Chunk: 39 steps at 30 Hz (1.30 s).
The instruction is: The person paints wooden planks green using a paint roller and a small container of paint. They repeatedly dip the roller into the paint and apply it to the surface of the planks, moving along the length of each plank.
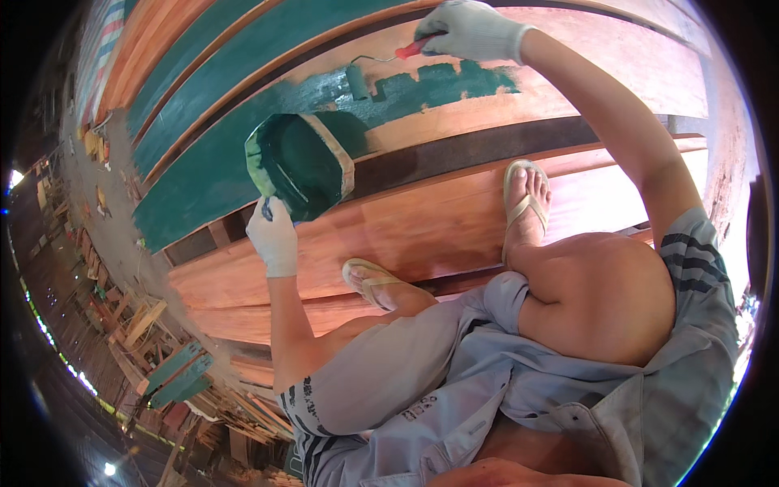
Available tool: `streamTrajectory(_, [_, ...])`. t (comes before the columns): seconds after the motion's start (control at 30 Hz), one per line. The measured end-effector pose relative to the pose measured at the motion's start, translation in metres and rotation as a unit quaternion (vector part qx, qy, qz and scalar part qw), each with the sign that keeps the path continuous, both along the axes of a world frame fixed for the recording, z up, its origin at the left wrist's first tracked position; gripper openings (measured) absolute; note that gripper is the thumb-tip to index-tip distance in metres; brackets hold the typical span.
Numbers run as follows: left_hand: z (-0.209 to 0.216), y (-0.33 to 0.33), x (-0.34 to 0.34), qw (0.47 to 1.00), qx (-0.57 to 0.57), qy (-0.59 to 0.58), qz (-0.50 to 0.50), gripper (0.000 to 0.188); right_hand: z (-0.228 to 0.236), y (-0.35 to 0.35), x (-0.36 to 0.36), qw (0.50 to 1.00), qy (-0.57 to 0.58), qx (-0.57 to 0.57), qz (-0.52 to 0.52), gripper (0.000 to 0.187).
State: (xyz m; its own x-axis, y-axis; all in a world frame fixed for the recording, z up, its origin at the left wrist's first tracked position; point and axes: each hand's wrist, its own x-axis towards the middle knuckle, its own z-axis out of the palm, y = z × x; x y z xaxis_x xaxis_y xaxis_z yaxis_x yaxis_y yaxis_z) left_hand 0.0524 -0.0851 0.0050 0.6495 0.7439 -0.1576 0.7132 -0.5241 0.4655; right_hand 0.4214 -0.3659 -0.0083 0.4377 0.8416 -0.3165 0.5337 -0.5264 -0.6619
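Observation:
My left hand (273,237), in a white glove, grips the near rim of a tilted container of dark green paint (296,166). Closed round the red handle of a small paint roller (410,49) is my gloved right hand (471,32). The roller's green head (357,83) rests on a wooden board (560,61) at the edge of wet green paint. That board is green on its left part and bare, pinkish wood on its right. A ragged green strip (442,85) runs rightward from the roller. The container is held over the board's lower edge.
My sandalled feet stand on unpainted planks (438,219) nearer me, with dark gaps between boards. Farther off lie green-painted boards (219,73). Wood scraps and offcuts (138,325) litter the ground at the left, with small green panels (178,373) among them.

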Motion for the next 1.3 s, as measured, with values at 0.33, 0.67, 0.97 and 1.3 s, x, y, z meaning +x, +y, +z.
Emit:
streamTrajectory(0.33, [0.041,0.018,-0.061,0.985,-0.088,-0.078,0.130,0.026,-0.048,0.054,-0.011,0.969,-0.230,-0.044,0.076,0.027])
streamTrajectory(0.67, [0.060,0.020,-0.081,0.986,-0.106,-0.080,0.097,0.029,-0.030,-0.093,0.058,0.957,-0.207,-0.202,0.035,0.030])
streamTrajectory(0.97, [0.073,0.015,-0.065,0.988,-0.128,-0.080,0.020,0.031,-0.012,-0.255,0.111,0.927,-0.229,-0.292,-0.051,0.024])
streamTrajectory(1.3, [0.072,0.006,-0.055,0.979,-0.160,-0.126,0.004,0.035,0.032,-0.411,0.142,0.885,-0.239,-0.372,-0.149,0.028])
